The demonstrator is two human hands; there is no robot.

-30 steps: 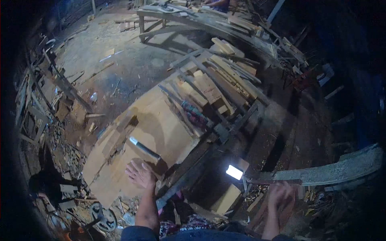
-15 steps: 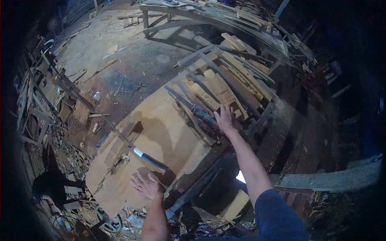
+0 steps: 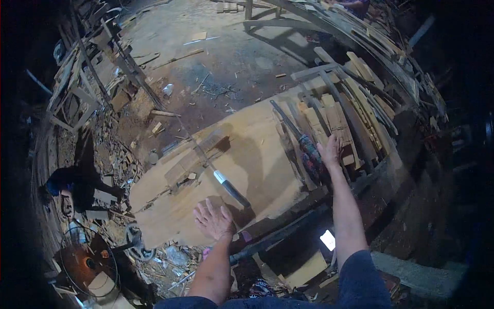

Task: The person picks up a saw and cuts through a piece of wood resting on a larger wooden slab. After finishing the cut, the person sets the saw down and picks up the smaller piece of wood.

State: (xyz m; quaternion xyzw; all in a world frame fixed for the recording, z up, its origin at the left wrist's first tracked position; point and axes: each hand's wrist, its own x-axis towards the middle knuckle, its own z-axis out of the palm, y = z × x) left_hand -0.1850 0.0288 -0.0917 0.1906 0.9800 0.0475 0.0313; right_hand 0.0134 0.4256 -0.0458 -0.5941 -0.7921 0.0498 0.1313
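My left hand [image 3: 213, 220] lies over the near part of a large pale wooden board [image 3: 257, 170], fingers spread and holding nothing. Just beyond it is a long thin-bladed tool with a dark handle [image 3: 235, 193] and a white band, pointing up and left across a wood block [image 3: 190, 165]. My right hand [image 3: 330, 151] is open at the board's right part, fingers apart, beside a dark tool wrapped in patterned cloth [image 3: 311, 154]. Several wooden strips [image 3: 337, 121] lie just past that hand; whether it touches them I cannot tell.
A fan [image 3: 88, 262] stands at the lower left, near a person in dark clothes [image 3: 77, 185]. Scrap wood [image 3: 87, 98] is heaped along the left. A long bench [image 3: 329, 20] with planks runs across the top right. A bright white light [image 3: 328, 240] shows below my right forearm.
The view has shifted left and down, so the board and tools appear farther right. The fan has come into view. Both hands stay open in about the same places over the board.
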